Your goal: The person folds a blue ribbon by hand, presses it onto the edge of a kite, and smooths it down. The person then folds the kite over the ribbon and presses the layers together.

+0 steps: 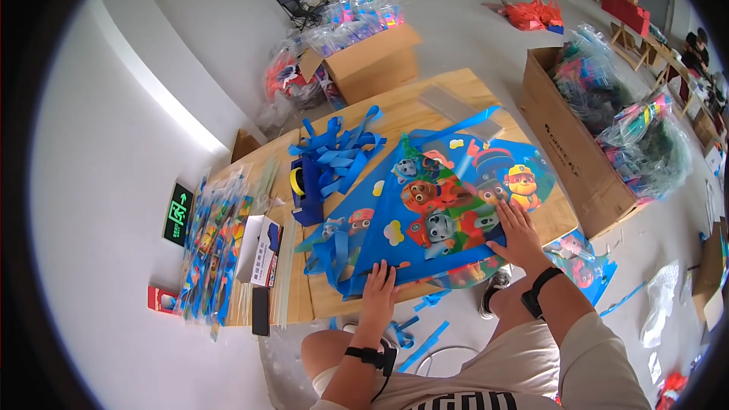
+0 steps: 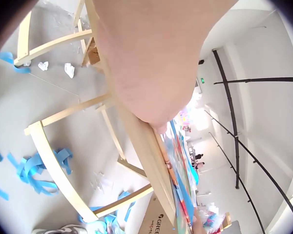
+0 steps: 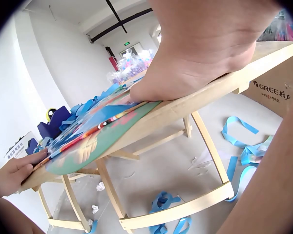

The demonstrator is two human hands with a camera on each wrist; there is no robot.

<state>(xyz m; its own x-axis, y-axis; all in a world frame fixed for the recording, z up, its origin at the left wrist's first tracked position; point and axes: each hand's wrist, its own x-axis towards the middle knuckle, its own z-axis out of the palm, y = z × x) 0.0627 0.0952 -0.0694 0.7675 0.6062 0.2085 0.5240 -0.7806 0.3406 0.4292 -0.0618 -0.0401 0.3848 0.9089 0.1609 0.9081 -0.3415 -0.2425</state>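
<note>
A blue kite printed with cartoon dogs lies spread on the wooden table. More printed sheets lie beneath it, and one hangs past the near edge. My right hand rests with fingers extended on the kite's right side, near the table edge. Toward the near left corner, my left hand touches the kite's lower edge with its fingers stretched forward. In the right wrist view, the left hand lies at the rim of the stacked sheets, its fingertips on top. Blue ribbon trails over the kite's left corner.
A blue tape dispenser and a heap of blue ribbons sit at the back left. Left are a white box, a black phone and bagged printed pieces. A large carton stands right of the table; ribbon scraps litter the floor.
</note>
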